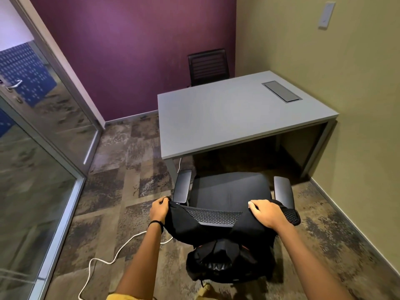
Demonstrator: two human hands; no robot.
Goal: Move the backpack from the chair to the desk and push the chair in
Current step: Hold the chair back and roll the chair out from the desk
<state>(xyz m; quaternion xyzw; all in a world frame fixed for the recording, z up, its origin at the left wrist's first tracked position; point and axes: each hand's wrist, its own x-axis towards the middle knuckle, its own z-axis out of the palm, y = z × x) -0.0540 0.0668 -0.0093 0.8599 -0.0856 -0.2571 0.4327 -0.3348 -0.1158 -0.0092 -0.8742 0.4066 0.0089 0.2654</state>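
Note:
A black office chair [229,189] faces the grey desk [227,118], its seat bare and pulled back from the desk's near edge. A black backpack [225,263] hangs behind the mesh backrest [214,216], its straps draped over the backrest's two top corners. My left hand [160,210] is closed on the strap at the left corner. My right hand [266,213] lies over the strap at the right corner, fingers curled on it. The desk top holds nothing but its built-in hatch.
A second black chair [207,66] stands behind the desk at the purple wall. A white cable [108,260] snakes over the carpet to my left. A glass partition with a door [43,148] runs along the left; the olive wall [357,126] is close on the right.

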